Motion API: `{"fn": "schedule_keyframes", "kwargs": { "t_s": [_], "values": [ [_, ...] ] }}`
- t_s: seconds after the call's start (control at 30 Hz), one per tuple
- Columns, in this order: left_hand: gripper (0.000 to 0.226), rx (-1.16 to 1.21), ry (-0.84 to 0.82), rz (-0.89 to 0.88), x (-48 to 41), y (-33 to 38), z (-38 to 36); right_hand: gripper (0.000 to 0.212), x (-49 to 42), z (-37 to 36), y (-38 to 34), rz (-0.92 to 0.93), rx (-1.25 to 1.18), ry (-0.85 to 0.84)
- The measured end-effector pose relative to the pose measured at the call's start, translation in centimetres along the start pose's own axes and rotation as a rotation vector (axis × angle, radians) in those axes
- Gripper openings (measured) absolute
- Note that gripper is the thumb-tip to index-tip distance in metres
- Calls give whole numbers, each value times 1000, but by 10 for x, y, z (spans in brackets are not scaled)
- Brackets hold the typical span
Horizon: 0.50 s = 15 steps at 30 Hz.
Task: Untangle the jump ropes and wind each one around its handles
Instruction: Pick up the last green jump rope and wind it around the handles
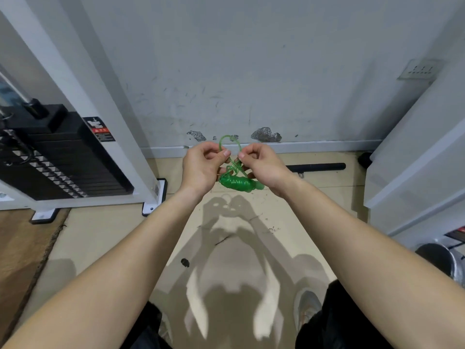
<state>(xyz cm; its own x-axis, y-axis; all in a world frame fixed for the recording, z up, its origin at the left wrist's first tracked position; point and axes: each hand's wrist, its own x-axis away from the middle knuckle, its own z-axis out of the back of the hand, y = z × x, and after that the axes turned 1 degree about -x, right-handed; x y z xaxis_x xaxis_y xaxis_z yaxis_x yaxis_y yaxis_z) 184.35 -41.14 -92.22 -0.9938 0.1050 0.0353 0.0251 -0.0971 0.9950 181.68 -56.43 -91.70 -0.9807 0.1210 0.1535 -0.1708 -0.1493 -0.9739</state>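
Observation:
A green jump rope (236,183) is held in the air in front of me, most of it wound in tight coils around its handles. A loose loop of the cord (225,140) arches above my fingers. My left hand (201,170) pinches the cord on the left side of the loop, thumb against fingers. My right hand (261,167) pinches the cord on the right side. The wound bundle hangs between and just below both hands. The handles are mostly hidden under the coils and my palms.
A weight-stack machine (63,159) with a white frame stands at the left. A black bar (317,167) lies on the floor by the wall. White cabinets (415,159) fill the right. My shoes and dark trousers (339,318) show at the bottom.

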Motion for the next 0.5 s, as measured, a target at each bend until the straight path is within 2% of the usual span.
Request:
{"fn": "schedule_keyframes", "kwargs": {
  "t_s": [0.27,0.4,0.5],
  "values": [
    [8,-33,-36,23,-149,4,-21,8,-144,16,-8,42,89,154],
    [10,-38,-34,51,-185,61,-25,8,-168,34,-72,-52,-20,181],
    [11,-73,-60,36,-193,134,-23,8,-165,54,-147,-78,-25,154]
  ]
}}
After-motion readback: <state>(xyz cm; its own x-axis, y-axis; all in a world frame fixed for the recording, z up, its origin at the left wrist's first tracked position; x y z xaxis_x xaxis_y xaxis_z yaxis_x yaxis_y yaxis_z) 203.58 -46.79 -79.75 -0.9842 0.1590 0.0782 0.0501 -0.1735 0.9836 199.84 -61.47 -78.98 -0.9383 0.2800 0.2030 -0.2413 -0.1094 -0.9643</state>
